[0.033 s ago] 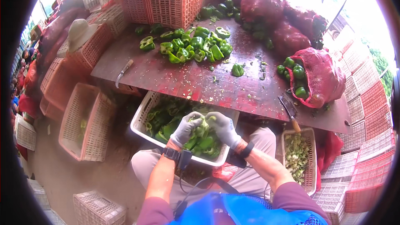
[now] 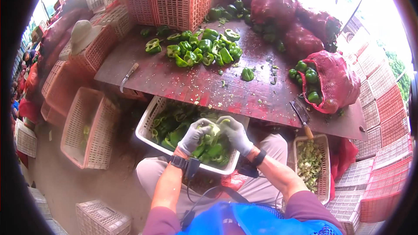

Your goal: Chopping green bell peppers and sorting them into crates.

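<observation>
Both my hands wear pale grey gloves and are held close together over a white crate (image 2: 150,137) of green pepper pieces (image 2: 174,135). A pale green pepper piece (image 2: 213,135) is gripped between them. My left hand (image 2: 194,137) has its fingers curled around one side of it. My right hand (image 2: 236,135) pinches the other side, partly hiding it. On the table (image 2: 174,82) beyond lies a heap of cut green peppers (image 2: 204,48). Nearer to me, a single green pepper (image 2: 247,74) sits apart.
A knife (image 2: 129,77) lies at the table's left edge. A wooden-handled cleaver (image 2: 301,119) overhangs its right front edge. Next to it is a red net bag (image 2: 335,80) spilling green peppers. A crate of pepper scraps (image 2: 325,182) stands at my right. Stacked crates (image 2: 89,126) line the left.
My hands have barely moved and still grip the pepper piece, whose pale inside shows slightly more. The whole scene has shifted very slightly in the picture.
</observation>
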### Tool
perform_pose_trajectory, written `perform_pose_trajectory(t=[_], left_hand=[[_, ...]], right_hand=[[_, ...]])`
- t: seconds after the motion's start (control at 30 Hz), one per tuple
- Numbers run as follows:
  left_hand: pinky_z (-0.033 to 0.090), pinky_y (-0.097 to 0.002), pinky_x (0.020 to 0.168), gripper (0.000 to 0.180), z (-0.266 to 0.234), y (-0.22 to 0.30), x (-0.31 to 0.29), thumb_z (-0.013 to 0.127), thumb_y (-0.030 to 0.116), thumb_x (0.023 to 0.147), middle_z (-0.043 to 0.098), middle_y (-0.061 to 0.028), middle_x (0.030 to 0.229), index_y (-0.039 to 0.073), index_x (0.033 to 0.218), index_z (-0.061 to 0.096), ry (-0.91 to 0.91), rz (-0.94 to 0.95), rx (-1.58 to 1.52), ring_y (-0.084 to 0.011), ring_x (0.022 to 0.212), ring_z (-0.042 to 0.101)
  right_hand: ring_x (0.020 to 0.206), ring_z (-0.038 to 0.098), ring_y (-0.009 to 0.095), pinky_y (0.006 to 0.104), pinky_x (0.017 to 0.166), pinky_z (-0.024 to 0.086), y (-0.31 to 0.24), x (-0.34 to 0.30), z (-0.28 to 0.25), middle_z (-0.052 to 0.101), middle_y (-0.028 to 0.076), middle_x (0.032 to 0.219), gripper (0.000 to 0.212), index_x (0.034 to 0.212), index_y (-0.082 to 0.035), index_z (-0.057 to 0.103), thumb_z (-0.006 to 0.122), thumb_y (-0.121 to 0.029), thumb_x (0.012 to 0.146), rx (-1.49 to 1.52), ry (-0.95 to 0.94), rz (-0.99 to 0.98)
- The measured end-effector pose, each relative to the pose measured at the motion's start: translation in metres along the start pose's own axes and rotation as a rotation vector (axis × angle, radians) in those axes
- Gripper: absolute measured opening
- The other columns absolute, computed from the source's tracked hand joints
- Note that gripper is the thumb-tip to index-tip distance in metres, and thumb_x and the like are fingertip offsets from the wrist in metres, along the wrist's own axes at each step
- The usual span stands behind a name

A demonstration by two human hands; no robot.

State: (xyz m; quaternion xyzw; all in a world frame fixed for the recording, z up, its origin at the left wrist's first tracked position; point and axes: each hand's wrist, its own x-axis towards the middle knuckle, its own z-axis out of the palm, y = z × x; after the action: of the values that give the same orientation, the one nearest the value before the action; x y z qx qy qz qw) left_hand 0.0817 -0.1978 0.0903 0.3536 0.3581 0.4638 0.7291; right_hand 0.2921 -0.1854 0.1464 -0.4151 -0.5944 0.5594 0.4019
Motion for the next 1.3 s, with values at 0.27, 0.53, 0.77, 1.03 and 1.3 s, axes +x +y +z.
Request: perform_pose_trajectory(t=[0.27, 0.53, 0.77, 1.03, 1.3], left_hand=[[0.051, -0.0432, 0.104, 0.043, -0.040, -0.059, 0.013, 0.077, 0.036, 0.088, 0.067, -0.0084, 0.135, 0.017, 0.126, 0.071, 0.295, 0.003, 1.397, -0.0329, 0.123, 0.064], [0.046, -0.0620, 0.109, 0.072, -0.037, -0.091, 0.002, 0.074, 0.046, 0.089, 0.034, -0.0101, 0.170, 0.033, 0.155, 0.050, 0.020, -0.309, 1.875, -0.0435, 0.153, 0.034], [0.051, -0.0505, 0.107, 0.049, -0.040, -0.082, 0.016, 0.069, 0.045, 0.091, 0.050, -0.0086, 0.158, 0.030, 0.137, 0.069, 0.021, -0.184, 1.725, -0.0364, 0.142, 0.046], [0.049, -0.0511, 0.109, 0.052, -0.064, -0.082, -0.005, 0.070, 0.040, 0.092, 0.056, -0.0119, 0.152, 0.020, 0.140, 0.065, 0.282, -0.136, 1.454, -0.0374, 0.137, 0.053], [0.052, -0.0478, 0.104, 0.047, -0.033, -0.044, -0.003, 0.067, 0.035, 0.096, 0.062, -0.0162, 0.144, 0.014, 0.138, 0.065, 0.296, 0.036, 1.301, -0.0393, 0.123, 0.063]], right_hand=[[0.087, 0.074, 0.038, 0.0500, 0.079, 0.060, -0.070, -0.037, -0.182, 0.075, 0.016, 0.093, 0.017, 0.102, -0.008, 0.071, 0.074, -0.018, 0.088, -1.414, 0.163, -0.144], [0.138, 0.054, 0.043, 0.0485, 0.112, 0.048, -0.028, 0.051, -0.242, 0.050, 0.025, 0.153, 0.079, 0.155, -0.018, 0.047, 0.077, -0.035, 0.084, -1.354, -0.026, 0.117], [0.136, 0.054, 0.045, 0.0525, 0.110, 0.050, 0.057, 0.255, -0.188, 0.046, 0.024, 0.156, 0.080, 0.157, -0.024, 0.044, 0.075, -0.032, 0.084, -1.453, 0.211, -0.010], [0.126, 0.064, 0.041, 0.0501, 0.104, 0.054, 0.006, 0.205, -0.077, 0.063, 0.021, 0.138, 0.057, 0.138, -0.022, 0.065, 0.075, -0.041, 0.085, -1.300, -0.661, 0.025], [0.127, 0.061, 0.043, 0.0475, 0.107, 0.051, 0.044, 0.354, -0.101, 0.059, 0.023, 0.142, 0.064, 0.146, -0.013, 0.055, 0.074, -0.012, 0.085, -1.139, 0.297, -0.177]])
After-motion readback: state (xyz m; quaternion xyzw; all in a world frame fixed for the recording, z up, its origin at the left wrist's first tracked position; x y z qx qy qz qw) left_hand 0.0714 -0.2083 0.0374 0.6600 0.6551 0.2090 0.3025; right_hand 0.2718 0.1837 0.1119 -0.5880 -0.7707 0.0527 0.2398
